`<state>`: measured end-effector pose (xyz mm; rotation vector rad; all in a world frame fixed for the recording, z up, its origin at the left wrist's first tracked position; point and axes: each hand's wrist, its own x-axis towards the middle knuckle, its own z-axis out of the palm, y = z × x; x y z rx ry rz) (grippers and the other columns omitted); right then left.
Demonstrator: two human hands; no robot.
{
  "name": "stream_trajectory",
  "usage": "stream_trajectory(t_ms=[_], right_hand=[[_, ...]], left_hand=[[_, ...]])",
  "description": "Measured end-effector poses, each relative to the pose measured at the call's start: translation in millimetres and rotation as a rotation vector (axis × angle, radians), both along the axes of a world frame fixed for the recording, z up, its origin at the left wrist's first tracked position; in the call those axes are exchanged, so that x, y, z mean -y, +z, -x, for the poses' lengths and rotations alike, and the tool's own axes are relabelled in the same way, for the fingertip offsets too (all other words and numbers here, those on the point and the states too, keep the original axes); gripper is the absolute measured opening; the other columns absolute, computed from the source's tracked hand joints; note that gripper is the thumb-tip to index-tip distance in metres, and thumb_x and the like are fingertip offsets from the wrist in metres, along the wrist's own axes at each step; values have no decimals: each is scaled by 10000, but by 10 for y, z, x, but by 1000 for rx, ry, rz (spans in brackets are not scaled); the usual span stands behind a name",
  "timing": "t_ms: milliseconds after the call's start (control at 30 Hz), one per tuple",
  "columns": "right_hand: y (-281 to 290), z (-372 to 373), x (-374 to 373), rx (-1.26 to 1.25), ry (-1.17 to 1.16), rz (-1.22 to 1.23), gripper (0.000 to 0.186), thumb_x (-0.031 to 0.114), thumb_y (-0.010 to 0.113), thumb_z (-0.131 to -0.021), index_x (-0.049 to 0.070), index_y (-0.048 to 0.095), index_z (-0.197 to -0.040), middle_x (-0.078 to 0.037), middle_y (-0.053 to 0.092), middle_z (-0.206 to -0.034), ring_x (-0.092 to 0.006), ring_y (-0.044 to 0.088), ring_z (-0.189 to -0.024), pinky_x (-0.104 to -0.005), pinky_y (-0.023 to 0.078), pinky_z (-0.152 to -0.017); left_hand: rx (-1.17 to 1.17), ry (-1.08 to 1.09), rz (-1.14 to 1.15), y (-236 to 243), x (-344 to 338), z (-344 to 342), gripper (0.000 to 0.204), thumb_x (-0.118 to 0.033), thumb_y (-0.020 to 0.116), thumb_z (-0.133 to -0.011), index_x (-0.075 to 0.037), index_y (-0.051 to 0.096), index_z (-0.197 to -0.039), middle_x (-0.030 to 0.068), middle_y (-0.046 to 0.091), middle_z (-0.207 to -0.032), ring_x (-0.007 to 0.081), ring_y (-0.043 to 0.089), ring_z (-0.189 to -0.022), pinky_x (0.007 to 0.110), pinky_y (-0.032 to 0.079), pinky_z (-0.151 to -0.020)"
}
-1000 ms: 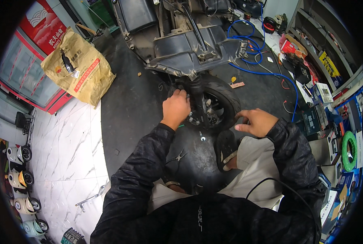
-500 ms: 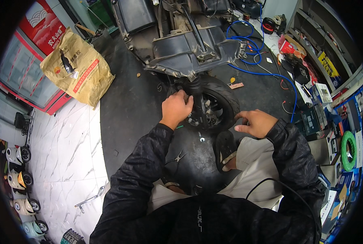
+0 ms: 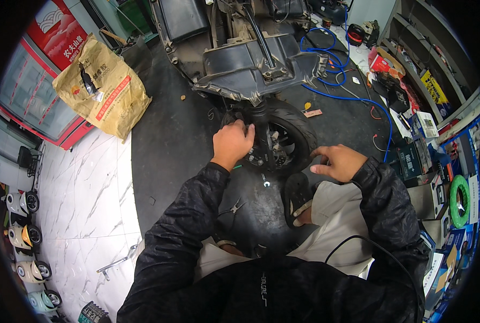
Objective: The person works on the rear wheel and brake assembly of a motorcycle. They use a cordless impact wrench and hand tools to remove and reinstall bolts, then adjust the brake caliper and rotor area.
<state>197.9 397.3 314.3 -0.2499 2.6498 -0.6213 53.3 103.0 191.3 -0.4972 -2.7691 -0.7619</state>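
A scooter's front wheel [image 3: 303, 129] with a black tyre stands between my hands, under dusty black bodywork [image 3: 234, 62]. My left hand [image 3: 233, 144] is closed at the wheel's left side, beside the dark fork leg [image 3: 268, 148]. Its fingertips are out of sight, so what they grip cannot be made out. To the right of the tyre, my right hand [image 3: 341, 162] holds nothing. Its thumb and forefinger are apart, close to the rubber. On the floor below the wheel lie a wrench [image 3: 266, 183] and a pair of pliers [image 3: 233, 208].
A large tan paper sack [image 3: 108, 94] stands at the left before a red-framed glass cabinet [image 3: 40, 107]. A blue hose [image 3: 366, 100] loops across the dark mat at the right. Shelves [image 3: 428, 59] and boxes crowd the right side. A green coil [image 3: 459, 201] rests there too.
My left hand has shifted very slightly left at the wheel. My right hand keeps its place beside the tyre.
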Motion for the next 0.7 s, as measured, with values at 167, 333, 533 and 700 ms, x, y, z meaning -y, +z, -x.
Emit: stream_trajectory(t_ms=[167,333,533,700], right_hand=[[-11,3,-6,3,-3,6,522,416,740,-991,-1,702,-1303,-201,799,-1010,-393,762,-980,-474,586,-886],[-20,4,-6,-16,8,-4,512,406,739,-992,-3,702,-1298,-203,799,-1007,-395,761,-981,-474,586,-890],[-42,5,-22,-23,4,5,502,404,751,-994,25,703,-1321,-213,794,-1009,-395,765,-980,-455,592,-872],[-37,7,-25,0,-7,-8,509,412,748,-999,28,699,-1330,-215,795,-1015,-391,767,-983,-454,593,-873]], left_hand=[[1,-32,-14,-81,0,90,305,-354,703,-966,-54,688,-913,186,758,-888,441,732,-826,561,580,-749],[-184,-13,-67,-70,-6,4,343,-351,674,-972,-54,700,-802,203,727,-763,448,731,-816,551,581,-747],[21,-81,-71,-86,11,65,414,-359,589,-1050,-33,658,-803,116,594,-593,371,702,-668,465,535,-599],[988,-47,-919,-142,15,184,465,-412,507,-1107,-47,624,-844,-31,440,-616,130,447,-530,304,363,-487]])
